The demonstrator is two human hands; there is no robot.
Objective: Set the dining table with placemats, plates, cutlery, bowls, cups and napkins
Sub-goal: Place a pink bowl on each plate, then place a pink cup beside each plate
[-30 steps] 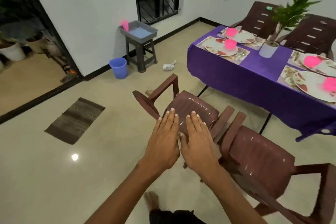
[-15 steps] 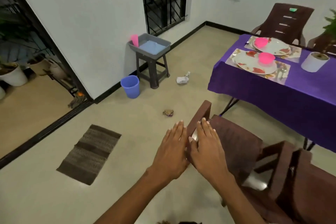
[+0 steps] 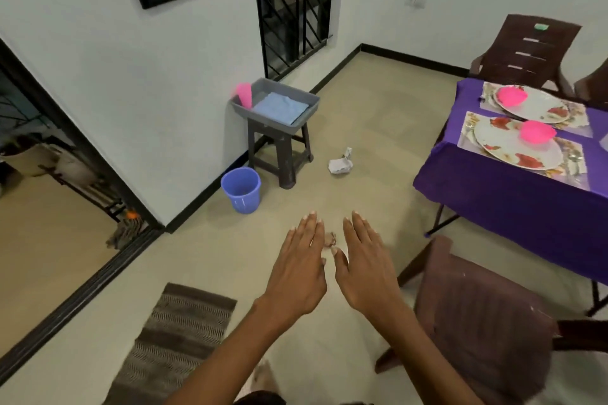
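Both my hands are held out flat over the floor, palms down, fingers straight and holding nothing: my left hand (image 3: 297,268) and my right hand (image 3: 363,268) lie side by side, thumbs nearly meeting, with a small scrap (image 3: 330,239) on the floor showing between them.

The task's things are well apart from my grip, up on the bench (image 3: 513,194), which is draped in a purple cloth and stands to my right. At its near corner lies a placemat (image 3: 574,158) with a flowered plate (image 3: 513,146) on it and a pink bowl (image 3: 537,132) on the plate; cutlery (image 3: 575,157) lies on the mat by the plate's right side, too blurred to sort. Further along the same edge sits a second plate (image 3: 539,107) with a second pink bowl (image 3: 511,95). Ahead of my hands, against the wall, a grey tray (image 3: 306,102) rests on a stool (image 3: 283,151); in it are a blue napkin (image 3: 279,107) and a pink cup (image 3: 244,94) leaning in the tray's left corner. A blue bucket (image 3: 241,189) stands beside the stool, and a crumpled paper (image 3: 340,164) lies on the floor between the stool and the bench.

I can read no writing anywhere; a green tag (image 3: 540,27) on the far chair (image 3: 526,52) is illegible.

Half a second ago my hands hovered over the back of the near chair (image 3: 477,316); now that chair is off to my right and my hands are over bare floor, a little further apart.
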